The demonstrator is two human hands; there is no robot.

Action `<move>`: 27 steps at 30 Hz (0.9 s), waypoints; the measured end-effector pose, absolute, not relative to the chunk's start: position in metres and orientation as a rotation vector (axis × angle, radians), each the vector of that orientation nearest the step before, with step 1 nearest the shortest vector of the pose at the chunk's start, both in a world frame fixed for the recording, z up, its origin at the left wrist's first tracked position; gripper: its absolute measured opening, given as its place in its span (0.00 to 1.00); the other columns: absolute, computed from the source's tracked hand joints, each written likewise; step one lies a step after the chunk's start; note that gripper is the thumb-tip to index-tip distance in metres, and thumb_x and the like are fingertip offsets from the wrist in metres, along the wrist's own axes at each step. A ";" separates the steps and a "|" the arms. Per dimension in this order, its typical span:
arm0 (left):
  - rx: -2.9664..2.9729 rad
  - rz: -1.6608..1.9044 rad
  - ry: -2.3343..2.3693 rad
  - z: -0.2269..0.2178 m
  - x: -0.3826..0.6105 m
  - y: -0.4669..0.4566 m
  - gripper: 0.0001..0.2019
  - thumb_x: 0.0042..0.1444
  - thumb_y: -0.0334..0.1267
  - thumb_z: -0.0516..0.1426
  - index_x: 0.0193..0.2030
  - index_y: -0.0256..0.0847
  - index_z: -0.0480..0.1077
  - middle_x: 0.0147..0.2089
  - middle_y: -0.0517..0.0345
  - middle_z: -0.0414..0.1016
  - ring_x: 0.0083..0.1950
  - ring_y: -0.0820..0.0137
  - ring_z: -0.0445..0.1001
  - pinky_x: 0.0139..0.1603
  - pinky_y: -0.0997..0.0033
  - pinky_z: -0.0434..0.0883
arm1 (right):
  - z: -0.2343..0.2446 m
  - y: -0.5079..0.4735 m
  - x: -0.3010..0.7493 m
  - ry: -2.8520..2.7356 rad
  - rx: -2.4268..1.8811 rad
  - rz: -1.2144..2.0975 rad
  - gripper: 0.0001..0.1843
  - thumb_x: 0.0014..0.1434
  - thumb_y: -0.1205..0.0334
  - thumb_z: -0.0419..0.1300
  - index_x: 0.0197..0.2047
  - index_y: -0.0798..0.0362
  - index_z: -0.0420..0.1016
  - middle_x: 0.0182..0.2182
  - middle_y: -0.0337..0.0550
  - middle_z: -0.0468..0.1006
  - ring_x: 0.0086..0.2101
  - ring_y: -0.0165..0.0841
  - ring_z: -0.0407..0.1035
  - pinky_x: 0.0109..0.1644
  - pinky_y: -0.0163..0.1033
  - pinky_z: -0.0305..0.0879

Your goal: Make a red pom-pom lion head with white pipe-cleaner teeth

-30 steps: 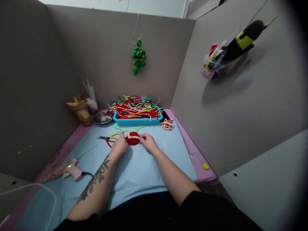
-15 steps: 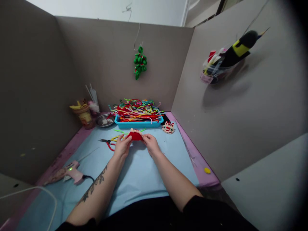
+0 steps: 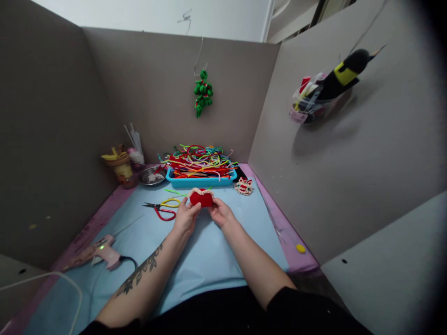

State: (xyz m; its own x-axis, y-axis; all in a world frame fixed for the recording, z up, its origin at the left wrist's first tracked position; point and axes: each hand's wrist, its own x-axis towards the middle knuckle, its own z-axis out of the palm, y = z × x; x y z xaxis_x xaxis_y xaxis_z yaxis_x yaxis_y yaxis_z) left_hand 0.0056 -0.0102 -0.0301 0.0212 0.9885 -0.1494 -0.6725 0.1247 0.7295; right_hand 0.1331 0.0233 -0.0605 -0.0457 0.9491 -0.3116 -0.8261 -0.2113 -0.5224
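Note:
Between my hands is a red fuzzy piece (image 3: 204,199) with a cream scalloped trim along its far edge, held up above the blue cloth. My left hand (image 3: 186,217) pinches its left side, thumb across the red face. On the right side, my right hand (image 3: 221,213) grips the lower corner with its fingertips. Scissors (image 3: 159,206) with one yellow and one red handle lie spread beside my left hand. Green pipe cleaners (image 3: 172,191) lie just behind the piece. A cream and red face-like ornament (image 3: 244,186) rests beyond my right hand.
A blue tray (image 3: 202,183) heaped with pipe cleaners stands at the back, beside a metal dish (image 3: 152,182). A pink glue gun (image 3: 104,251) lies left, its cord near my forearm. Grey partitions (image 3: 181,93) enclose the table; a green ornament (image 3: 203,93) hangs behind.
The red piece has turned and tilted so more of its red face and trim show. My left hand has shifted right, its thumb now over the face, uncovering the scissors' handles.

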 end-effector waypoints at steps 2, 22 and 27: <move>0.621 1.338 0.652 -0.028 0.005 -0.013 0.31 0.39 0.24 0.68 0.51 0.40 0.63 0.42 0.55 0.76 0.39 0.72 0.76 0.40 0.78 0.72 | -0.061 0.026 0.140 -0.214 -0.659 1.708 0.12 0.50 0.78 0.53 0.34 0.55 0.73 0.26 0.38 0.79 0.28 0.28 0.74 0.31 0.30 0.72; 0.709 1.259 0.521 -0.026 0.004 -0.014 0.20 0.44 0.30 0.67 0.44 0.39 0.69 0.47 0.54 0.76 0.48 0.70 0.75 0.47 0.76 0.71 | -0.053 0.014 0.141 -0.389 -0.679 1.717 0.07 0.51 0.74 0.56 0.30 0.56 0.74 0.25 0.38 0.80 0.25 0.27 0.72 0.28 0.29 0.67; 0.712 1.254 0.530 -0.024 0.005 -0.015 0.22 0.43 0.30 0.67 0.46 0.40 0.68 0.47 0.56 0.76 0.48 0.69 0.75 0.46 0.76 0.72 | -0.053 0.013 0.140 -0.395 -0.693 1.690 0.06 0.51 0.71 0.57 0.31 0.55 0.74 0.24 0.36 0.79 0.24 0.26 0.71 0.27 0.29 0.65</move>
